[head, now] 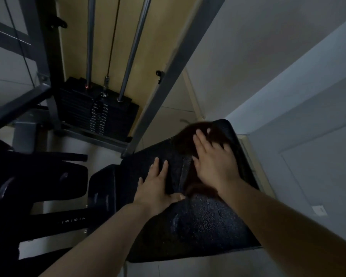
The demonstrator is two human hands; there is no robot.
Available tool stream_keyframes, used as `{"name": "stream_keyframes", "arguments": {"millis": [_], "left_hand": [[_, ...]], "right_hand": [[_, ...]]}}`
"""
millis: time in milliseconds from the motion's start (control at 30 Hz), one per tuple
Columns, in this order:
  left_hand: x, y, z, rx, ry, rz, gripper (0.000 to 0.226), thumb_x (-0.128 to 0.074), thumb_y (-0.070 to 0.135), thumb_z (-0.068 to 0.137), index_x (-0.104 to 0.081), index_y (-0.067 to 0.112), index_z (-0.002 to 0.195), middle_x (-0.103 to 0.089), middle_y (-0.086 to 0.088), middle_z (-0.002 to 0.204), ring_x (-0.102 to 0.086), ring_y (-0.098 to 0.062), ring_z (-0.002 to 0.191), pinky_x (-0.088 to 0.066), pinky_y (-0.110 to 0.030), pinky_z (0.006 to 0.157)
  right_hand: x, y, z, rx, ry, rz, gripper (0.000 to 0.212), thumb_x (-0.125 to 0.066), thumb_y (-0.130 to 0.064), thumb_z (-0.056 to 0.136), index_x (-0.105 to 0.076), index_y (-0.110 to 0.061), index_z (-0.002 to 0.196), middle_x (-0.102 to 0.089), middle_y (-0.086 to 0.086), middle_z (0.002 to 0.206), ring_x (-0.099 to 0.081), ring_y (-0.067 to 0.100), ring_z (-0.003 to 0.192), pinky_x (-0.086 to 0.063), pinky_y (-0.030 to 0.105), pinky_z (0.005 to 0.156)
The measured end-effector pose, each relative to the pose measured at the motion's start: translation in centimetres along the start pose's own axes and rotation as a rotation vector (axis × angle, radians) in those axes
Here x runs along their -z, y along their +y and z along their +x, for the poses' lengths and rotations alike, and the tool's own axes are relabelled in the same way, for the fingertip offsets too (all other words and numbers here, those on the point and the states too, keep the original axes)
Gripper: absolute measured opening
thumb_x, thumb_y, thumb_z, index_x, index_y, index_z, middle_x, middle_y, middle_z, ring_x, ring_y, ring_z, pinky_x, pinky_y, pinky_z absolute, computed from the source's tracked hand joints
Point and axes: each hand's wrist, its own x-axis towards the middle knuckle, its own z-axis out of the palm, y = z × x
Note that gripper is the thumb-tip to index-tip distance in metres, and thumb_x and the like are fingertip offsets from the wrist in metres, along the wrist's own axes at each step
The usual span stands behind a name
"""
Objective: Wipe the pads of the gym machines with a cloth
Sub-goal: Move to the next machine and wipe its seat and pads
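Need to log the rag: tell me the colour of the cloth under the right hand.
Dark reddish-brown cloth, seen in the head view, dim light.

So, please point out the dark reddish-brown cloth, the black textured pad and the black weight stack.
dark reddish-brown cloth (196,184), head view: near edge, below the right hand.
black textured pad (204,220), head view: bare near surface.
black weight stack (78,108), head view: side of the plates.

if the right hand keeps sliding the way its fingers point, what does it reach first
Likely the far rounded edge of the pad: the right hand lies flat on the dark cloth, fingers aimed there. Beyond looks like floor; depth unclear.
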Motion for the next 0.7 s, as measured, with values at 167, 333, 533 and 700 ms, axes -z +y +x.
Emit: {"name": "stream_keyframes", "arguments": {"millis": [167, 333, 533, 700], "left_hand": [[0.3, -1.7, -1.1, -0.031, -0.055, 0.094, 0.109, -0.066, 0.058, 0.078, 0.012, 0.034, 0.150, 0.028, 0.006, 0.155, 0.009, -0.017, 0.146, 0.001, -0.052, 0.115], [-0.1, -2.6, -1.7, -0.058, -0.035, 0.152, 0.109, -0.069, 0.054, 0.077, 0.010, 0.036, 0.149, 0.029, 0.003, 0.155, 0.009, -0.019, 0.146, 0.000, -0.057, 0.114], [-0.4, -3.7, -1.4, -0.096, -0.044, 0.192, 0.119, -0.074, 0.053, 0.072, 0.018, 0.040, 0.146, 0.029, 0.002, 0.155, 0.013, -0.020, 0.146, 0.002, -0.059, 0.113], [-0.2, -4.1, -1.2, -0.110, -0.050, 0.166, 0.116, -0.072, 0.054, 0.073, 0.018, 0.044, 0.145, 0.031, 0.006, 0.154, 0.012, -0.017, 0.146, 0.002, -0.059, 0.113]], "right_hand": [[-0.4, -2.0, 3.3, -0.018, -0.007, -0.068, 0.062, -0.024, -0.040, 0.101, -0.005, -0.011, 0.152, -0.001, 0.004, 0.161, -0.019, 0.025, 0.142, -0.018, 0.040, 0.112], [-2.9, -5.3, -7.7, 0.050, -0.088, 0.107, 0.066, -0.033, -0.040, 0.094, -0.023, -0.004, 0.149, -0.028, 0.009, 0.154, -0.052, 0.021, 0.108, -0.043, 0.035, 0.086], [-4.3, -5.2, -14.2, 0.124, -0.216, 0.213, 0.101, -0.084, -0.050, 0.053, -0.045, -0.008, 0.137, -0.053, 0.001, 0.138, -0.055, 0.014, 0.110, -0.048, 0.029, 0.080], [-1.3, -4.8, -2.3, 0.092, -0.084, 0.099, 0.067, -0.032, -0.043, 0.100, 0.001, -0.017, 0.153, -0.001, -0.005, 0.160, -0.029, 0.016, 0.138, -0.034, 0.033, 0.100]]}}
